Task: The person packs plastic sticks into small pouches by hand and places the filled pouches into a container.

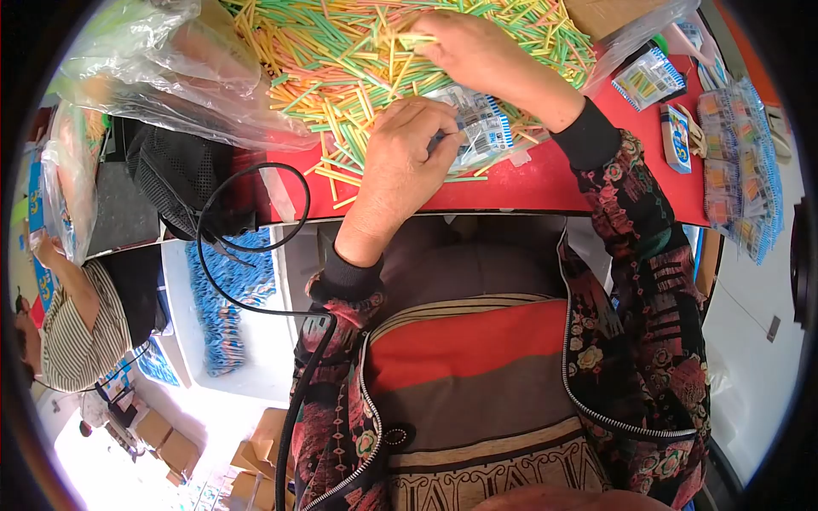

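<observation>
1. The left hand (409, 153) has its fingers closed on the edge of a blue and clear packet (486, 126).
2. The packet is low over the front edge of the big pile of sticks (315, 38).
3. The right hand (473, 53) is over the pile, and its fingers pinch some yellow sticks (414, 39).
4. The pile is yellow, green and pink, and lies on a red bench (562, 189).
5. A packet with sticks inside (649, 78) lies on the right, near a small blue and white box (676, 139).
6. A big clear bag (192, 81) is left of the pile.
7. A person in a striped top (85, 336) is far left.
</observation>
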{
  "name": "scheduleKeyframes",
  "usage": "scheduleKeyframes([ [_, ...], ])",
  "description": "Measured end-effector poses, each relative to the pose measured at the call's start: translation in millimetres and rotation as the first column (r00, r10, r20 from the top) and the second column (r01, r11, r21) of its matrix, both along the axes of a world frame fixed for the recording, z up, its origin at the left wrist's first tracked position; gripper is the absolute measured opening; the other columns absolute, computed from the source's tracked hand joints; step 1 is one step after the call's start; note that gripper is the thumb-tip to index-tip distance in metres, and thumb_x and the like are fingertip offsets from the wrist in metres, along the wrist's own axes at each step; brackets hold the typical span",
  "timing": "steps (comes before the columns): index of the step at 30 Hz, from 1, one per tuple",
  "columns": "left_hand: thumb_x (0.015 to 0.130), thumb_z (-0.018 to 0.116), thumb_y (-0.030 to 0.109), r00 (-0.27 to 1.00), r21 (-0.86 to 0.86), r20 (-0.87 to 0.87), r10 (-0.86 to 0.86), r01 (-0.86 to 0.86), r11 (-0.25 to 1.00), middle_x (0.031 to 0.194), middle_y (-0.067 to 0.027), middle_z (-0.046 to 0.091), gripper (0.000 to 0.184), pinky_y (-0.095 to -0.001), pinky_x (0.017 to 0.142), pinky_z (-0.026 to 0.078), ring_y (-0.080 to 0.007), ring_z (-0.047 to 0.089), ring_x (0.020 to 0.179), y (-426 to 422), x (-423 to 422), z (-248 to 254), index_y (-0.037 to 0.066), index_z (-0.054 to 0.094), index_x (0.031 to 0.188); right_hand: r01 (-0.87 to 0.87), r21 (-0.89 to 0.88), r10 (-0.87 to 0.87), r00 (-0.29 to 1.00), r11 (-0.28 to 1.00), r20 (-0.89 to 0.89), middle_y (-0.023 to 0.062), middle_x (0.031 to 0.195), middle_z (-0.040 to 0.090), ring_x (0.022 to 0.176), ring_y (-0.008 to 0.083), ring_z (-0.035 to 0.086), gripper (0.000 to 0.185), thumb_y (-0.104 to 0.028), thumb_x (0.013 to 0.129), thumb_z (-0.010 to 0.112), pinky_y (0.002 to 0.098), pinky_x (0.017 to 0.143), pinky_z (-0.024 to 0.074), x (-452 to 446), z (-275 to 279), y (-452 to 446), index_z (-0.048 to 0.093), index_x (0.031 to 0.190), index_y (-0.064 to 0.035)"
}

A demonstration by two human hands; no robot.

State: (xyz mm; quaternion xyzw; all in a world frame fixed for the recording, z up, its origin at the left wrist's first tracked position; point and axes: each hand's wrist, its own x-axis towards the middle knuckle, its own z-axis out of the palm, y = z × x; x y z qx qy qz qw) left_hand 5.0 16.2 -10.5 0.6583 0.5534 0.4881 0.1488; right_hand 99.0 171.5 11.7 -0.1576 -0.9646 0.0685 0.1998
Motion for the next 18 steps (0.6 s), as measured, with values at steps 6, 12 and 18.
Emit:
scheduleKeyframes([
  [6, 0.068, 0.068, 0.003, 1.000, 0.007, 0.009, -0.012, 0.012, 1.000, 0.085, -0.0100, 0.064, 0.013, -0.0376, 0.079, 0.045, -0.0279, 0.060, 0.085, 0.8, 0.9, 0.3, 0.002, 0.056, 0.073, 0.126, -0.626, -0.168, 0.986, 0.770, -0.008, 0.0124, 0.074, 0.051, 0.065, 0.0188, 0.050, 0.022, -0.017, 0.096, 0.046, 0.0314, 0.060, 0.0410, 5.3, 13.8, 2.2, 0.042, 0.093, 0.0041],
  [12, 0.069, 0.067, 0.003, 1.000, 0.014, 0.007, -0.012, 0.012, 1.000, 0.085, -0.0106, 0.064, 0.012, -0.0379, 0.080, 0.045, -0.0287, 0.059, 0.085, -0.4, 1.0, 1.9, 0.002, 0.056, 0.073, -0.263, -0.833, -0.130, 0.921, 0.487, -0.367, 0.0039, 0.072, 0.038, 0.063, 0.0120, 0.036, 0.018, -0.017, 0.099, 0.039, 0.0273, 0.060, 0.0374, 7.9, -0.5, 15.0, 0.034, 0.099, 0.0001],
  [18, 0.067, 0.064, 0.003, 0.996, 0.165, 0.090, 0.000, -0.015, 0.986, 0.070, -0.0119, 0.056, 0.011, -0.0408, 0.067, 0.045, -0.0316, 0.057, 0.070, -0.8, 0.3, -4.0, 0.004, 0.054, 0.071, -0.236, -0.855, -0.295, 0.868, 0.461, -0.399, -0.0025, 0.084, 0.051, 0.075, 0.0083, 0.047, 0.033, -0.026, 0.094, 0.051, 0.0248, 0.071, 0.0402, 16.0, 0.8, 25.1, 0.056, 0.117, -0.0026],
])
